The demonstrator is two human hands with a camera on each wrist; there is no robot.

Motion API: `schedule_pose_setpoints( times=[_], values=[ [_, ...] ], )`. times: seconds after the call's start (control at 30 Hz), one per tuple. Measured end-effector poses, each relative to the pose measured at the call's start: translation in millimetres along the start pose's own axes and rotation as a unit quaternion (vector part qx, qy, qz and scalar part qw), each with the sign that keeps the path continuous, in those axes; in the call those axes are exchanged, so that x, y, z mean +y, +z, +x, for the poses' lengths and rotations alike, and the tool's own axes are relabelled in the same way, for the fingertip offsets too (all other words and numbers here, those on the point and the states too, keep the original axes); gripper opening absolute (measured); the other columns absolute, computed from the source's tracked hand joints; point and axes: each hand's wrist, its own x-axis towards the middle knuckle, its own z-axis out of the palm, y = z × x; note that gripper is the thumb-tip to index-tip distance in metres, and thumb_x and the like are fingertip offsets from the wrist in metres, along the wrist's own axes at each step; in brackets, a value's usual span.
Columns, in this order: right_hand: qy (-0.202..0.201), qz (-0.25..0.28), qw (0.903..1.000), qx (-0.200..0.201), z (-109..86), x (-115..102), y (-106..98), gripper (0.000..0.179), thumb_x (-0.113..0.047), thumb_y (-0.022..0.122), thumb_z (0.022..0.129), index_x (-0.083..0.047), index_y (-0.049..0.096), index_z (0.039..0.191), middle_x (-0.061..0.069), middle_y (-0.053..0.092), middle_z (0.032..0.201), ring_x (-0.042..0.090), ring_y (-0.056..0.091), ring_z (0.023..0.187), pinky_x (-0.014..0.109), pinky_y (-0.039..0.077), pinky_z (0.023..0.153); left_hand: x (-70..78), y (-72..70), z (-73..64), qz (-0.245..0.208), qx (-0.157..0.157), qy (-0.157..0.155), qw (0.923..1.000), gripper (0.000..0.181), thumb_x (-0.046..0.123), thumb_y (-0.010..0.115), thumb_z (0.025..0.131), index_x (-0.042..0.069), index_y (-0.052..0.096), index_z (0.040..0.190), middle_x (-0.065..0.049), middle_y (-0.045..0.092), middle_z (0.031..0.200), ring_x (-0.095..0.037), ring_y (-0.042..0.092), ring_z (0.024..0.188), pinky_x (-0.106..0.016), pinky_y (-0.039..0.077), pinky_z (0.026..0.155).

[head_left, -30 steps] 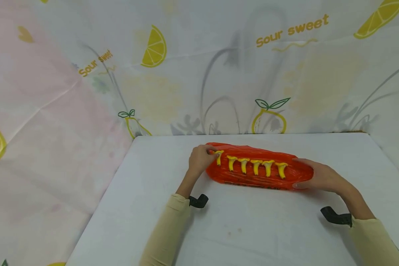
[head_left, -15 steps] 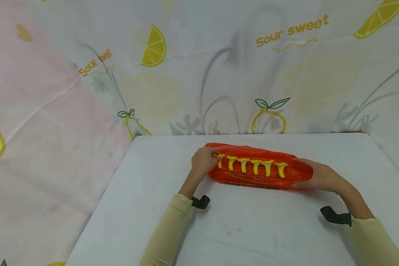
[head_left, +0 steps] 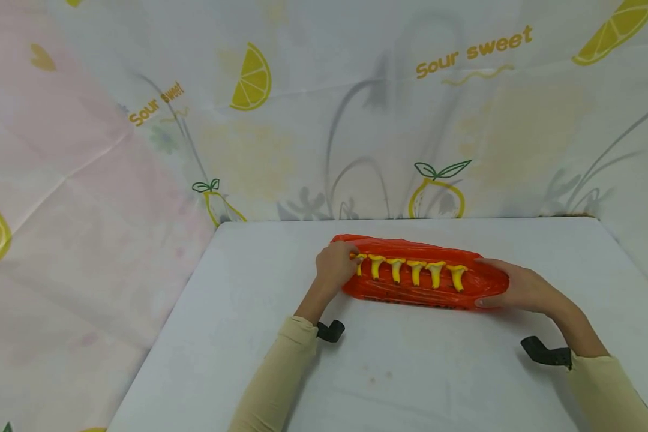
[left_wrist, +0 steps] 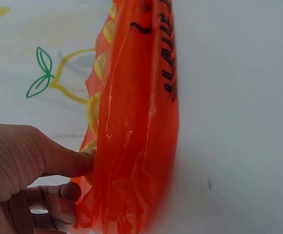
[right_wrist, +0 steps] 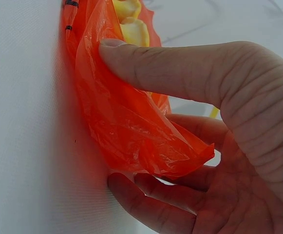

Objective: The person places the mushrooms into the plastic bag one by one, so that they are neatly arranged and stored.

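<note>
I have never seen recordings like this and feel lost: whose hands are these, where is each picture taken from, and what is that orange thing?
These are a person's two bare hands, no machine. The wide picture comes from a camera worn on the head; the two close-ups come from cameras strapped to each wrist. On the white table lies a long orange plastic bag printed with a row of yellow mushroom shapes. The left hand pinches the bag's left end, thumb against the plastic. The right hand grips the right end, thumb on top and fingers beneath. Behind hangs a lemon-print cloth.
</note>
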Motion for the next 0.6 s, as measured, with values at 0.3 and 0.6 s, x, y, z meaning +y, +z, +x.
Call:
schedule_pose_setpoints(
  times=[0.3,0.6],
  values=[
    [-0.001,-0.008,1.0000,-0.004,3.9,-2.5,-0.3,0.094,-0.044,0.082,0.075,0.002,0.039,0.145,0.036,0.043,0.137,0.052,0.041,0.119,0.063,0.048,0.083,-4.3,1.5,-4.0,0.002,0.016,0.008,0.9998,0.024,0.028,0.073,0.090,0.012,0.076,0.108,-0.001,0.073,0.098,-0.017,0.058,0.070,-0.027,0.048,0.057],
    [0.001,-0.008,0.9999,-0.014,7.0,-2.9,-1.8,0.094,-0.044,0.082,0.075,0.002,0.039,0.144,0.036,0.041,0.137,0.053,0.039,0.119,0.063,0.049,0.082,-17.2,-3.8,-13.4,0.007,0.041,0.022,0.9989,0.026,0.032,0.068,0.094,0.014,0.075,0.112,-0.002,0.068,0.089,-0.018,0.058,0.074,-0.025,0.046,0.055]
  ],
)
